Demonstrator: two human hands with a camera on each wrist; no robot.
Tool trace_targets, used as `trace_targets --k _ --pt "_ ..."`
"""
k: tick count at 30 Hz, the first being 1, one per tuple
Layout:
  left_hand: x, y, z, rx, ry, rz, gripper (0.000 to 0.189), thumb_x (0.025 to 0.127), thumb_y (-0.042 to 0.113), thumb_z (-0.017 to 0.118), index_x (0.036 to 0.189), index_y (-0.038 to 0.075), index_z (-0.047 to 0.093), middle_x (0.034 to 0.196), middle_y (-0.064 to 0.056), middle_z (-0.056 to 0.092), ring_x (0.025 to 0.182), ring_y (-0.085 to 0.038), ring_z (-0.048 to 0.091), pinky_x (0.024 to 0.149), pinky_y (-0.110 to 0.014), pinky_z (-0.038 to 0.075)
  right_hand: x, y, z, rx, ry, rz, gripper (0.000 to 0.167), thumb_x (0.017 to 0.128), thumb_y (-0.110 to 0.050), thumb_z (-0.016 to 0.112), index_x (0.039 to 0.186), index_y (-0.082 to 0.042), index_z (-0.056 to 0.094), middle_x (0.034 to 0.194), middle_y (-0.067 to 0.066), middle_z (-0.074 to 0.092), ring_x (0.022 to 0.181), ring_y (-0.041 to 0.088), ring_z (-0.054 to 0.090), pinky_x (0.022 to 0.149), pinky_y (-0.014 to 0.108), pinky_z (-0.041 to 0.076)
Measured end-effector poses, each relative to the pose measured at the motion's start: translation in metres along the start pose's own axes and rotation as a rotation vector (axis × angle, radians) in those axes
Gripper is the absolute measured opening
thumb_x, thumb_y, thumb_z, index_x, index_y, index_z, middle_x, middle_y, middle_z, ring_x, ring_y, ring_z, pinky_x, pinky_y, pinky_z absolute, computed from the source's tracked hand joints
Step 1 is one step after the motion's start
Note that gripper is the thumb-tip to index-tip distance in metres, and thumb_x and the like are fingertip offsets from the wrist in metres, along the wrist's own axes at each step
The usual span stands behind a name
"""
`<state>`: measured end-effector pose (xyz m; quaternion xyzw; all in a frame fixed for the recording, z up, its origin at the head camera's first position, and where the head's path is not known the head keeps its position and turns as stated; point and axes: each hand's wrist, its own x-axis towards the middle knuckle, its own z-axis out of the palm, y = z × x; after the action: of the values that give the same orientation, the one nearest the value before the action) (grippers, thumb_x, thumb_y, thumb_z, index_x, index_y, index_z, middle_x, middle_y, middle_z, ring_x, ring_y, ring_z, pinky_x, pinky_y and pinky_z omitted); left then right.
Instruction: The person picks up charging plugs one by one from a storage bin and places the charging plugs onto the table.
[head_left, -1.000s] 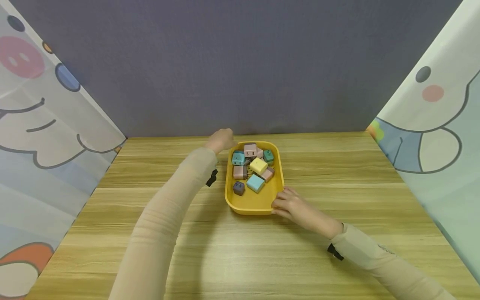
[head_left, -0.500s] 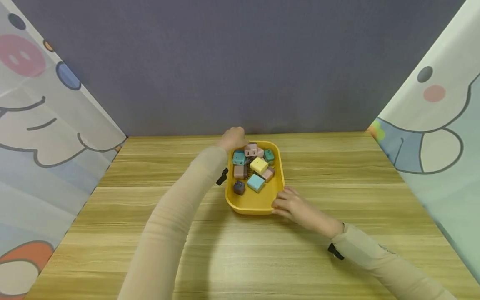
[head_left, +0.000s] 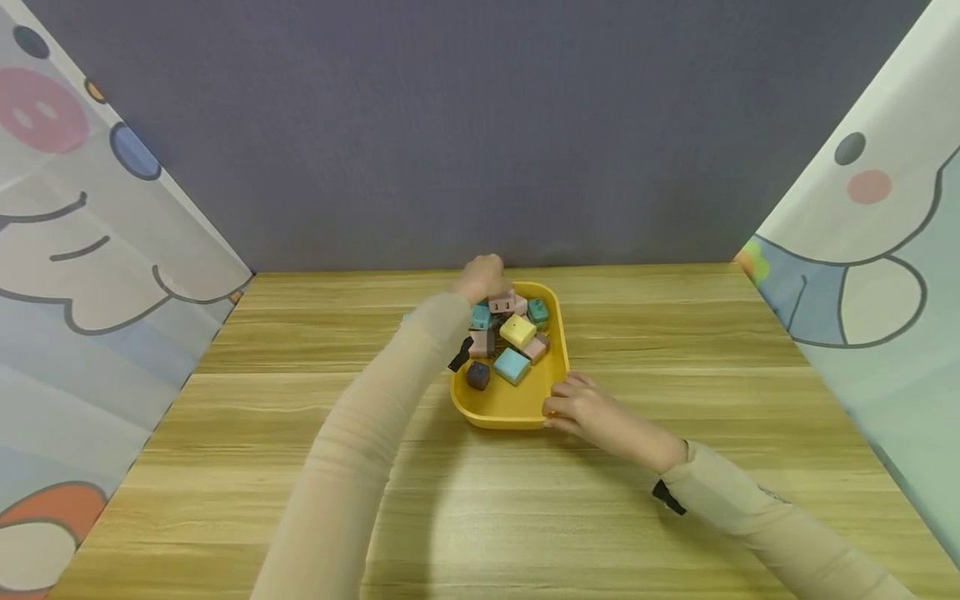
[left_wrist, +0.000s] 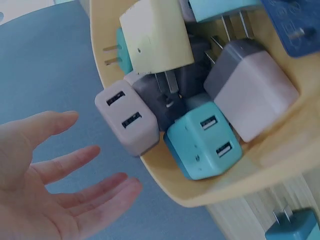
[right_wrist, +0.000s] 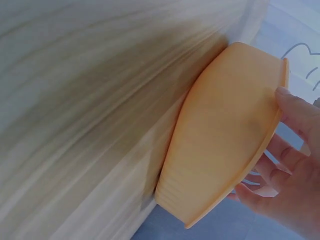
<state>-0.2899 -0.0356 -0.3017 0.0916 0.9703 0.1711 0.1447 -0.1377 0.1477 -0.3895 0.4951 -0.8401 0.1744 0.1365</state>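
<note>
A yellow plastic basket [head_left: 517, 407] on the table holds several charger plugs. My left hand [head_left: 482, 279] is over its far left corner; in the left wrist view its fingers are spread with nothing between them, near a pink two-port charger plug [left_wrist: 127, 117] at the rim. Beside that lie a turquoise charger plug [left_wrist: 204, 141] and a pale yellow one [left_wrist: 156, 37]. A light blue charger plug [head_left: 512, 367] and a small dark one [head_left: 478, 376] sit nearer me. My right hand [head_left: 592, 417] grips the near right rim, thumb outside and fingers over the edge.
A teal charger plug [left_wrist: 292, 225] lies on the wooden table [head_left: 675, 350] outside the basket, left of it and mostly behind my left sleeve in the head view. A grey panel [head_left: 480, 133] stands behind the table; printed sheets [head_left: 885, 250] flank both sides.
My left hand has moved right, from beside the basket's far left corner to over it, near the pink charger plug. A light blue bit now shows left of the sleeve. My right hand has stayed put.
</note>
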Motion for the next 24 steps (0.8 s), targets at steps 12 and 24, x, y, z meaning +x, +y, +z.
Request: trace_targets --k 12,24 --pt "0.001 0.002 0.009 -0.053 -0.014 0.001 0.027 0.088 0.023 0.053 0.104 0.002 0.053 0.1 -0.012 0.054 0.072 -0.017 0.047 0.065 -0.029 0.041 0.002 -0.001 -0.002 -0.012 -0.001 -0.016 0.01 0.076 -0.016 0.066 0.075 -0.015 0.057 0.07 -0.006 0.047 0.07 0.011 0.044 0.078 0.038 0.04" --pt "0.005 0.003 0.015 -0.067 -0.036 -0.026 0.039 0.088 0.021 0.054 0.122 0.002 0.047 0.124 -0.014 0.047 0.098 -0.024 0.05 0.077 -0.033 0.044 0.003 -0.002 -0.002 -0.007 -0.006 -0.007 0.01 0.077 -0.017 0.066 0.074 -0.014 0.057 0.069 -0.005 0.047 0.07 0.011 0.043 0.079 0.039 0.04"
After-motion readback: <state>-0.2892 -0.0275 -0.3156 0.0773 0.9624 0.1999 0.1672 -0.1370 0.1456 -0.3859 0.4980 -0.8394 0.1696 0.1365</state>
